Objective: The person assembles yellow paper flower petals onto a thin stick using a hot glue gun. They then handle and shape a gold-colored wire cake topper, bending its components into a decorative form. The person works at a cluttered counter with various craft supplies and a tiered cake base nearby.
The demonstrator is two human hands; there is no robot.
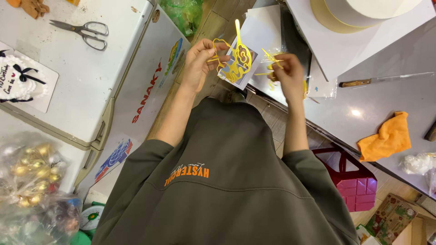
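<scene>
We see the left hand at upper centre of the frame, its fingers pinched on a yellow cut-out topper that rests against a small pale backing card. The topper's thin stake points up toward the top edge, so its long axis runs nearly vertical in the frame, and the piece lies just right of the left fingers. The right hand sits just to the right, fingers closed around a crinkled clear wrapper with more yellow pieces; we cannot tell exactly how many it holds. The two hands are near each other but apart, and the left one is the nearer to the topper. At left, a white chest freezer lid carries scissors and a small decorated white cake on a board. At lower left a clear bag holds gold balls. On the grey table at right lie an orange cloth and a knife, with a large white cake at the top.
</scene>
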